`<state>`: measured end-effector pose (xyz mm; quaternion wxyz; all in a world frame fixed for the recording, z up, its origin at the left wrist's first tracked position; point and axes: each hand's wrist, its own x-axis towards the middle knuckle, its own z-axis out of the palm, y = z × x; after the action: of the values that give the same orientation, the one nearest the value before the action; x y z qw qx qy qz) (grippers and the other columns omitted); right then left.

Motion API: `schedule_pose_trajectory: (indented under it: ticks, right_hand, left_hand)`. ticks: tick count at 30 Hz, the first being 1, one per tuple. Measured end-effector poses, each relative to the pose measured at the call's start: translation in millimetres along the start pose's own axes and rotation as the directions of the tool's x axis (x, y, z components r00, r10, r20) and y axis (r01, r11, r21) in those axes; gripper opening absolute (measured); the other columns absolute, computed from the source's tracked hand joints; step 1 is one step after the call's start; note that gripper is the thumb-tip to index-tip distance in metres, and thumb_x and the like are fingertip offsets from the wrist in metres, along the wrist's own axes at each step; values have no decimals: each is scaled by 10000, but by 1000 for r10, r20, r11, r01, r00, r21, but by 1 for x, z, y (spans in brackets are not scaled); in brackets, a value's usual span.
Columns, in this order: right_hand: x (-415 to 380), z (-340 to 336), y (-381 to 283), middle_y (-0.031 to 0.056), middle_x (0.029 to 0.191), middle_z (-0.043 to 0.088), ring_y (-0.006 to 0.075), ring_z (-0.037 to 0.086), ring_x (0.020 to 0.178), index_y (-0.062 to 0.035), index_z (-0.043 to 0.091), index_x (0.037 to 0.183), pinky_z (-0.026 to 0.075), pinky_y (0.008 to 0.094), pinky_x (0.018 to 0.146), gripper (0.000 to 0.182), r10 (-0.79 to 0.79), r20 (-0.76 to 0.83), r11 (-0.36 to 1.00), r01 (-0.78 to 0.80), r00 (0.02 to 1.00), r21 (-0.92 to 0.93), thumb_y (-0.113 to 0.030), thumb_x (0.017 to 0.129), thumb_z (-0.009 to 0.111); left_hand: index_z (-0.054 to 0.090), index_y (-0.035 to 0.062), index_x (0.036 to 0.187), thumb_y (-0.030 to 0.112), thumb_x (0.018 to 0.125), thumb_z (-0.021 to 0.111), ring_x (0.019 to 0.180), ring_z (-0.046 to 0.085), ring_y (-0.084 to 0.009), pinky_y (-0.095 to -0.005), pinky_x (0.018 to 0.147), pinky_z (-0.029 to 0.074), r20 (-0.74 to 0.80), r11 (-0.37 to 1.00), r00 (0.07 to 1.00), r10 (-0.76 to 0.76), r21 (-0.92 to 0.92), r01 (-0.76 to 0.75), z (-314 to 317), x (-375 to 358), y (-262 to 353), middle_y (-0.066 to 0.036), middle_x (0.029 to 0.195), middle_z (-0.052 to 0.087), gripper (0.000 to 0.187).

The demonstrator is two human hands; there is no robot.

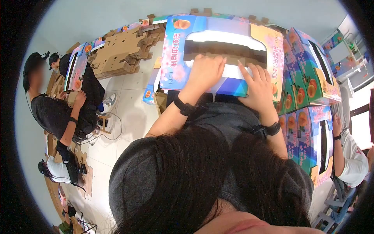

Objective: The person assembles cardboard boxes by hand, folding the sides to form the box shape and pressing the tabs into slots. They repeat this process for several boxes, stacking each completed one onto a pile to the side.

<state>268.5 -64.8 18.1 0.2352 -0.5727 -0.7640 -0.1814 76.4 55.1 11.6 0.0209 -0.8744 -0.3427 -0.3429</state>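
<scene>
A colourful cardboard peach box point(228, 86) stands before me, printed with blossoms, peaches and Chinese characters. A wide cut-out in its top shows brown cardboard point(230, 52) inside, with white edges around it. At the cut-out's near edge, my left hand point(206, 72) is closed with curled fingers on the box's white border; its fingertips are partly hidden. My right hand point(258, 85) lies on the near right part of the same box. Its fingers are stretched out and apart, reaching over the white edge.
Finished-looking peach boxes point(311, 87) are stacked to my right, close beside my arm. Flat brown cardboard pieces point(117, 52) lie piled at the left. A person point(54, 113) handles another box there, near a cable point(117, 132) on the floor. Another person point(352, 160) is at the right.
</scene>
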Motion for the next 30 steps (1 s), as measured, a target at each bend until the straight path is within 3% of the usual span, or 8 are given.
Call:
schedule_pose_trajectory:
  ticks: [13,16,20,22,23,30]
  right_hand:
    - [1,1,-1,167,1337,539,369,499,1269,-155,493,1501,347,503,1106,972,1,-3,1000,-1,1000,5,-272,601,842]
    - [1,1,0,168,1334,539,370,498,1269,-155,494,1501,346,503,1105,972,-1,-1,1000,1,1000,9,-267,599,840]
    - [2,0,-1,173,1333,538,377,496,1269,-155,494,1500,354,504,1104,982,7,0,1000,-7,1000,12,-265,591,849]
    - [3,0,2,175,1332,538,381,495,1267,-155,497,1498,360,506,1103,988,23,10,1000,-23,1000,9,-265,585,857]
    - [4,-2,3,174,1335,537,383,494,1268,-156,494,1500,362,507,1105,996,24,17,1000,-25,1000,11,-265,580,861]
    - [3,3,4,170,1355,532,389,489,1277,-162,475,1514,364,514,1116,1033,0,11,1000,-1,1000,23,-259,564,869]
  left_hand:
    - [641,70,786,299,1032,526,610,647,-390,-508,722,481,-42,1000,999,16,-21,-16,1,0,-1,-179,591,624,355]
    - [660,76,847,261,1000,580,749,670,-370,-487,791,480,87,999,995,-49,-2,50,-9,0,3,-173,747,680,253]
    - [692,97,1051,235,940,661,1103,638,-318,-496,1039,417,-192,971,971,144,-162,-177,-21,-3,4,-105,1112,699,180]
    - [687,105,1150,236,917,691,1257,580,-293,-515,1153,341,-254,952,939,231,-142,-273,-43,-8,9,-56,1260,667,267]
    - [662,107,1260,295,907,707,1363,529,-292,-560,1211,255,-145,950,966,215,-198,-242,-48,-14,5,-58,1353,645,402]
    - [440,128,1548,633,856,693,1545,221,-410,-639,1225,122,76,992,989,127,-14,-127,-40,-46,1,-204,1640,318,894]
